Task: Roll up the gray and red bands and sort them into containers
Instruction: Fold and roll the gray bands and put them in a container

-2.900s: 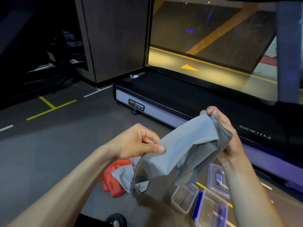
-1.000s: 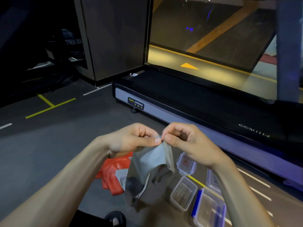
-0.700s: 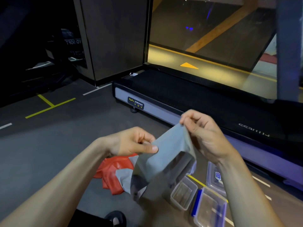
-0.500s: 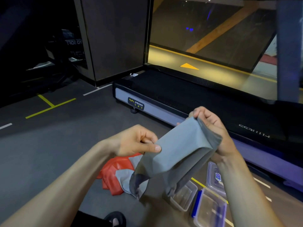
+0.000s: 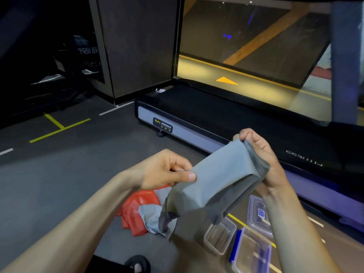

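Right hand (image 5: 262,162) pulled farther; both hands' fingers pinch gray band (image 5: 214,186), stretched, folded.

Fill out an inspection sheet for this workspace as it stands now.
Surface: dark gray gym floor with yellow and white lines.
Job's things: gray band held up, stretched between both hands; red band in a heap on the floor with more gray material; clear containers and lids open on the floor.
Clutter: nothing seen.
Grippers: left hand pinches one end of the gray band, right hand grips the other.
Cables: nothing seen.
Surroundings: treadmill ahead, window beyond it.
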Available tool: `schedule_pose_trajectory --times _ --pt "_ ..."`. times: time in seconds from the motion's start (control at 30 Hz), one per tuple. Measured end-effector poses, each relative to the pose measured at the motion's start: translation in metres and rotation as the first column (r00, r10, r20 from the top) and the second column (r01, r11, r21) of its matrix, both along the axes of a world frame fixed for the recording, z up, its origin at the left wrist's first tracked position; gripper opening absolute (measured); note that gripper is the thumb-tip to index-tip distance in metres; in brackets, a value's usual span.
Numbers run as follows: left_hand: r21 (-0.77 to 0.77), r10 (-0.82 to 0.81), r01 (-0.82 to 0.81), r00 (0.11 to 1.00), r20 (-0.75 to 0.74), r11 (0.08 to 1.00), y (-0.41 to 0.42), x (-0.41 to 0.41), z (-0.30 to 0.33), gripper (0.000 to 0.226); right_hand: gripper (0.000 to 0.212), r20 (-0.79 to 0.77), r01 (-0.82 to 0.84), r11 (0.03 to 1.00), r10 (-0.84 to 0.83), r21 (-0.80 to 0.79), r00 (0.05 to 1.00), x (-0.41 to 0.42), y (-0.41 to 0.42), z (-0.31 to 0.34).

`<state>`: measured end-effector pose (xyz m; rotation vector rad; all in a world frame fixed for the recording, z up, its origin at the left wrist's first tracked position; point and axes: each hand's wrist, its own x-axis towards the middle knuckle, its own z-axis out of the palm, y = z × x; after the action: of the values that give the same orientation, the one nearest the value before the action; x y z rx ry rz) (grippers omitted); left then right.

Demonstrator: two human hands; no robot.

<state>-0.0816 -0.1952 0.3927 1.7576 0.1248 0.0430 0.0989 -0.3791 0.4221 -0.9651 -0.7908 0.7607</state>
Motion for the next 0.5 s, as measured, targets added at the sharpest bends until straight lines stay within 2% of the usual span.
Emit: schedule_pose_trajectory --times 0.07,0.13,0.27,0.37,0.43,0.5 --pt "-0.011 -0.001 0.001 1.000 0.000 1.000 -0.001 -0.001 0.001 0.029 0.023 0.009 -0.020 1.000 0.021 -0.008 1.000 0.000 -0.001 0.000" --pt "-0.022 -0.018 0.018 1.000 0.010 1.000 -0.002 -0.001 0.003 0.021 0.032 0.012 -0.031 0.999 0.032 -0.015 0.999 0.000 -0.002 0.000" --pt "-0.076 -0.020 0.024 0.998 0.056 0.997 0.000 -0.004 0.008 0.020 0.018 -0.016 -0.014 1.000 0.013 -0.016 1.000 0.001 -0.005 0.001" --pt "-0.338 -0.096 0.132 0.988 0.121 0.932 0.003 -0.011 0.014 0.016 0.023 0.029 -0.015 0.995 0.017 -0.095 0.999 0.002 -0.007 -0.003" --pt "-0.461 -0.117 0.179 0.980 0.160 0.869 0.005 -0.012 0.015 0.034 0.034 0.097 -0.064 0.985 0.080 -0.163 0.992 -0.002 -0.005 -0.009" --pt "-0.504 -0.112 0.197 0.974 0.195 0.841 0.006 -0.012 0.015 0.045 0.035 0.135 -0.124 0.968 0.156 -0.217 0.979 -0.010 0.001 -0.015"
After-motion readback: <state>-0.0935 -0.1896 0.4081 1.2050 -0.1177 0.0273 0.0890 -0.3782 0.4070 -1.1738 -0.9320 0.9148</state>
